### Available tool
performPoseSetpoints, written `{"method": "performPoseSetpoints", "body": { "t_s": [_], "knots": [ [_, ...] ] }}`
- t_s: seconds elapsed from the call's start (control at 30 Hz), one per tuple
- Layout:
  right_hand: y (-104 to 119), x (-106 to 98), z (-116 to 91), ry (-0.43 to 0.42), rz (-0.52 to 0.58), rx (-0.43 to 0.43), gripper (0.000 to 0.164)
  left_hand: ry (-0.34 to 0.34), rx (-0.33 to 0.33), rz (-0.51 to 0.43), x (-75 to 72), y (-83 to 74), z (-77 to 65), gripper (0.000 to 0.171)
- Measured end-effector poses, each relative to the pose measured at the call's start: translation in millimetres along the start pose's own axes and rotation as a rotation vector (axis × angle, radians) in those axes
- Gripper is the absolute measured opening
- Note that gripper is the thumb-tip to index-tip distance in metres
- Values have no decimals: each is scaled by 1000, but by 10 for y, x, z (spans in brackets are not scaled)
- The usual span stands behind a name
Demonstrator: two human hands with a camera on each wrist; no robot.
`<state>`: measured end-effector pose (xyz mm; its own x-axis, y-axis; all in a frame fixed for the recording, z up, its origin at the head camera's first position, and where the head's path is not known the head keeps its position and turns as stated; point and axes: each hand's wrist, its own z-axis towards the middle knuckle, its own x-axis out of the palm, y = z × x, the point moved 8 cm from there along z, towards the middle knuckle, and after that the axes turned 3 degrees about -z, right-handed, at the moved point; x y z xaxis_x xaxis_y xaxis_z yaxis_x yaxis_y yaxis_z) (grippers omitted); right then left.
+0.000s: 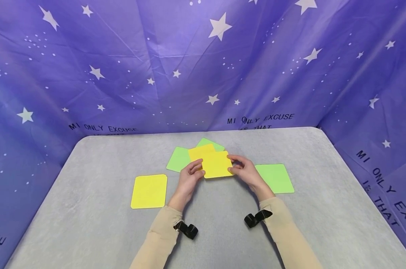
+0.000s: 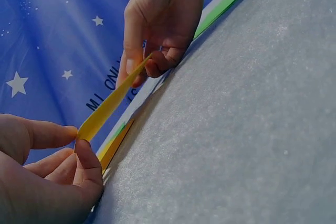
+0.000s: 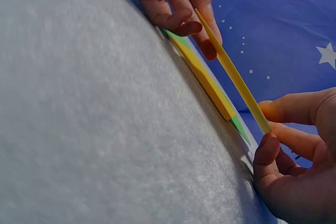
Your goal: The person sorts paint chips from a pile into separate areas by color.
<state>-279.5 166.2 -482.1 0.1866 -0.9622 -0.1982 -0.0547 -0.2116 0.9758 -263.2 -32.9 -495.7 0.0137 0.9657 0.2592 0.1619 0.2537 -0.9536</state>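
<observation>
Between both hands a yellow card (image 1: 217,164) is held up off the table. My left hand (image 1: 190,178) pinches its left edge between thumb and fingers, and my right hand (image 1: 246,172) pinches its right edge. Seen nearly edge-on in the left wrist view, the held card (image 2: 110,102) bends slightly; in the right wrist view the card (image 3: 233,72) looks like a thin straight strip. Behind it a second yellow card (image 1: 199,150) overlaps two green cards, one at the left (image 1: 178,158) and one at the back (image 1: 209,143), each partly covered.
A yellow card (image 1: 149,191), seemingly stacked, lies at the left of the grey table (image 1: 88,224). One more green card (image 1: 276,178) lies to the right, beside the right forearm. A purple star-printed curtain (image 1: 176,93) closes off the back and sides.
</observation>
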Motion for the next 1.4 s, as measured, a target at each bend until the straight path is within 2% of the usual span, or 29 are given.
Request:
{"method": "performPoseSetpoints", "body": {
  "t_s": [0.23, 0.47, 0.63, 0.87, 1.4],
  "knots": [
    [-34, 25, -68, -13, 112, 12, 51, 3, 5, -3, -36, -4, -13, 47],
    [72, 117, -131, -11, 67, -47, 51, 23, -22, 5, -141, -46, -58, 46],
    [135, 209, -153, 2, 52, -77, 51, 39, -12, 22, -243, -96, -89, 46],
    [121, 369, -143, 15, 81, -83, 50, 46, 3, 79, -384, -126, -145, 45],
    [199, 685, -146, 7, 26, -99, 46, 44, -17, 178, -668, -176, -221, 47]
  ]
}}
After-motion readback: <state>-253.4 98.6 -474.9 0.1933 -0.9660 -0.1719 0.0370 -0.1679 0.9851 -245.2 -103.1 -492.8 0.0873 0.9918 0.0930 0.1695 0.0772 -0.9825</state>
